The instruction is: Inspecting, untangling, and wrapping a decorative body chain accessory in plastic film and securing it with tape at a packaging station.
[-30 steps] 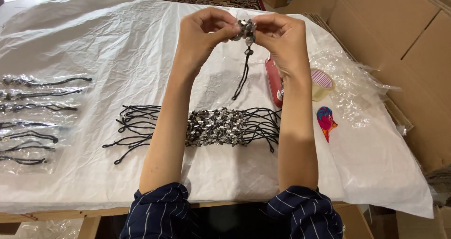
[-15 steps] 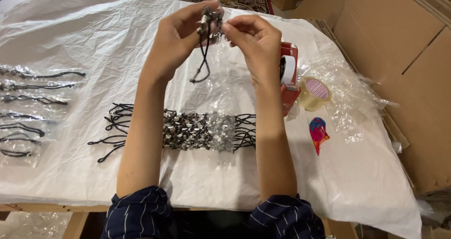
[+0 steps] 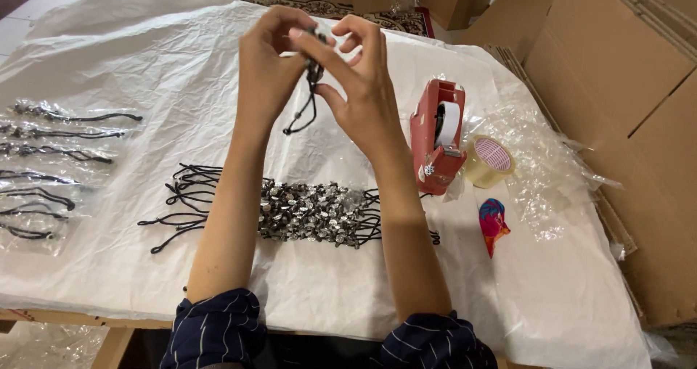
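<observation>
My left hand [image 3: 265, 60] and my right hand [image 3: 357, 79] are raised together above the table, both pinching one beaded bracelet [image 3: 312, 71]. Its black cord ends dangle down between my wrists. Below my forearms a pile of similar bracelets [image 3: 312, 213] with silver beads and black cords lies across the white plastic sheet [image 3: 131, 64]. Part of the held bracelet is hidden by my fingers.
Several bracelets packed in clear bags [image 3: 51, 151] lie in a column at the left. A red tape dispenser [image 3: 435, 137], a roll of clear tape [image 3: 488, 161] and a small colourful item [image 3: 493, 222] sit at the right. Cardboard boxes [image 3: 624, 86] stand along the right edge.
Both hands with the bracelet have shifted left in view as the camera turned; the tape dispenser and tape roll now show fully. My fingers have changed their pinch on the bracelet.
</observation>
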